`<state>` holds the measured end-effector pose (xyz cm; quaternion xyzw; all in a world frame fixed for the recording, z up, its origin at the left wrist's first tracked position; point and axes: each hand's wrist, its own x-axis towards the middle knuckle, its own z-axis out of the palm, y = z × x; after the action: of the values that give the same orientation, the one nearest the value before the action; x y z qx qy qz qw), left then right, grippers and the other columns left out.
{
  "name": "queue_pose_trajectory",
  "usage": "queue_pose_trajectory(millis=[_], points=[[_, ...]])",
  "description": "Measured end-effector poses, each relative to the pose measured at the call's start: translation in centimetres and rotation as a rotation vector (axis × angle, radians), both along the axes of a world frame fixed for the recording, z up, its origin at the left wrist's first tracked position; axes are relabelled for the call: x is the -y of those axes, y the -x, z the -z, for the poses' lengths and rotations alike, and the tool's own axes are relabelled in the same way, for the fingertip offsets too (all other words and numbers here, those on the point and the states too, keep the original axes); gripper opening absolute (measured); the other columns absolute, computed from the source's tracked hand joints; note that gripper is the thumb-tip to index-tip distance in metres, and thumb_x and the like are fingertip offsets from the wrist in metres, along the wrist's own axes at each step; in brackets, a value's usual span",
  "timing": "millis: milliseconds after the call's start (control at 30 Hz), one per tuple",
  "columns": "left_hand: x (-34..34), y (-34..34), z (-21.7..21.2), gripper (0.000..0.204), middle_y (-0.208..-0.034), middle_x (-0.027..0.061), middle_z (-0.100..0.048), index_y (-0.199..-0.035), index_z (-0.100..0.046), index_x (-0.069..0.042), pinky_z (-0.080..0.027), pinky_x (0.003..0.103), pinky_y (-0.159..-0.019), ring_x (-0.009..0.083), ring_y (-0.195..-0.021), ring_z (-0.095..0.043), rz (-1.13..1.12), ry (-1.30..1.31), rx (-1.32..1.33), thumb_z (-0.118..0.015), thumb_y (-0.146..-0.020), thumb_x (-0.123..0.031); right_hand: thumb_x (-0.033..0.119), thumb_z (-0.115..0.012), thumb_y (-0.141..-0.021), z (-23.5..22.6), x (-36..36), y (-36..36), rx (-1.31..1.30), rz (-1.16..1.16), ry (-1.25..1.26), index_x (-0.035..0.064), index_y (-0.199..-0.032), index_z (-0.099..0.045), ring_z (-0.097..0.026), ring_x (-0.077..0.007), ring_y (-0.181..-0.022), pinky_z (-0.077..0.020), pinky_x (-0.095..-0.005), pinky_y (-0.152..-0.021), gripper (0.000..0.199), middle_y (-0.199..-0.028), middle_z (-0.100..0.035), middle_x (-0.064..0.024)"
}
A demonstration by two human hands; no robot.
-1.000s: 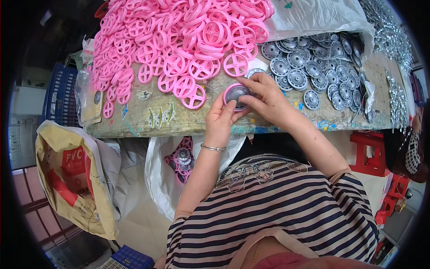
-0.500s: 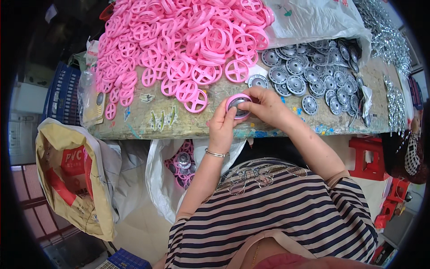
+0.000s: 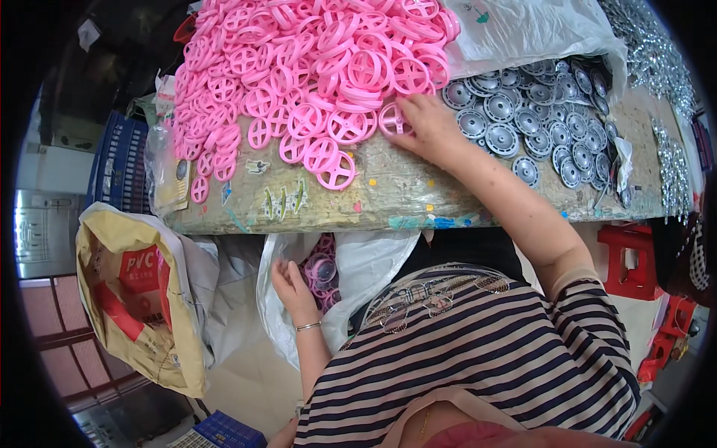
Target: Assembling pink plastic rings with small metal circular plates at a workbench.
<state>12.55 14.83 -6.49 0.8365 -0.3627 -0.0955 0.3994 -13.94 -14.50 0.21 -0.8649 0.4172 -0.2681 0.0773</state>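
My right hand (image 3: 433, 133) reaches to the near edge of the heap of pink plastic wheel rims (image 3: 299, 75). Its thumb and fingers are closed round the edge of one pink wheel rim (image 3: 390, 119) with cross spokes. Off the table's front edge, my left hand (image 3: 293, 290) is at the mouth of a white plastic bag (image 3: 282, 328), fingers apart and nothing in them. Inside that bag lie pink rims fitted with grey discs (image 3: 323, 270). To the right of my right hand spreads a pile of round grey hubcap-like discs (image 3: 502, 140).
The worn wooden table (image 3: 373, 201) has paint specks and stickers. A clear plastic sheet (image 3: 538, 33) covers the back of the disc pile; silver tinsel (image 3: 657, 45) lies at far right. An open tan sack (image 3: 138, 299) stands left, a red stool (image 3: 627, 261) right.
My hands have parted. The pink rim with its grey disc has left them; my left hand has dropped to the white bag, and my right has moved up to another pink rim.
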Motion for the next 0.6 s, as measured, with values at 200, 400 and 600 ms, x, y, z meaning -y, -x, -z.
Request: queue_pose_trajectory(millis=[200,400,600], points=[[7.7,6.9,-4.5,0.068,-0.138,0.0182,-0.038,-0.143,-0.019,-0.003,-0.047,0.038,-0.094,0.0243,-0.116,-0.05,0.425,0.475,-0.561,-0.056,-0.087,0.005,0.037,-0.061,-0.089,-4.9,-5.1,0.7,0.581,-0.101,-0.883,-0.0018,-0.12,-0.055,-0.058,-0.0138,-0.082,-0.0488,-0.028,-0.074,0.049,-0.096,-0.063,-0.0087],[14.9,11.8,-3.5,0.039,-0.118,0.013,-0.056,-0.127,-0.042,0.004,-0.053,0.035,-0.088,0.022,-0.102,-0.061,0.734,0.15,-0.893,-0.057,-0.091,-0.004,0.028,-0.052,-0.096,-4.5,-8.7,2.8,0.367,-0.211,-1.042,0.0034,-0.114,-0.061,-0.059,-0.0134,-0.08,-0.0486,-0.0279,-0.072,0.032,-0.091,-0.064,-0.0086],[16.5,13.3,-5.6,0.021,-0.102,0.0103,-0.062,-0.112,-0.053,0.002,-0.06,0.032,-0.072,0.0181,-0.088,-0.065,0.523,0.241,-1.221,-0.051,-0.097,-0.011,0.021,-0.071,-0.077,-1.3,-3.2,4.9,0.171,0.035,-0.033,0.0015,-0.105,-0.061,-0.054,-0.0353,-0.098,-0.0445,-0.0414,-0.084,0.036,-0.102,-0.057,-0.0193]])
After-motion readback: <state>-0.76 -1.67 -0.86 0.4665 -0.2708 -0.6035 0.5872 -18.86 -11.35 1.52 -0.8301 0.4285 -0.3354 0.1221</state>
